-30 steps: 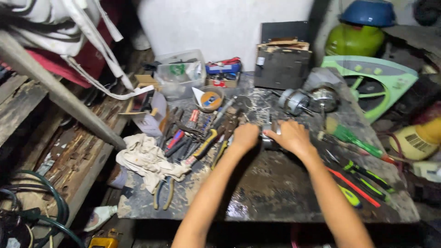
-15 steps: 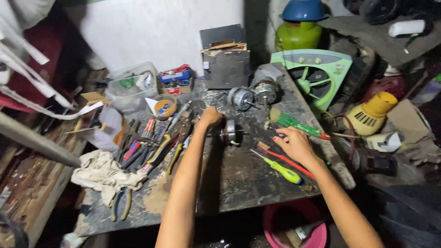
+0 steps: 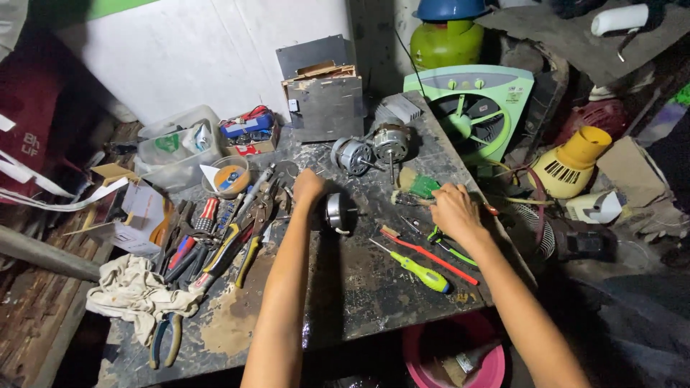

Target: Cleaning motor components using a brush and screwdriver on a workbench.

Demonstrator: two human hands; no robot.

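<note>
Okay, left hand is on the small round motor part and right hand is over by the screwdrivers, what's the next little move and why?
Probably close the right hand on a tool and bring it back to the round metal motor part. The left hand rests at that part, while the right is apart from it, over the green-handled tools beside the brush. Whether it already grips one, I cannot tell.

Dark, stained tabletop (image 3: 359, 287). Far side: two small motors (image 3: 372, 149) side by side, in front of a grey box (image 3: 323, 104). Left of box: clear plastic tub (image 3: 176, 147), tape roll (image 3: 230, 177) near it. Left half: pile of pliers & cutters (image 3: 215, 233) w/ red/yellow handles, crumpled beige rag (image 3: 133, 294) at the edge, blue-handled pliers (image 3: 165, 341) just below it. Off the right edge: green box fan (image 3: 478, 108), green gas cylinder (image 3: 445, 39) behind it, yellow fan housing (image 3: 571, 162). Pink bucket (image 3: 453, 356) below the near edge.
</note>
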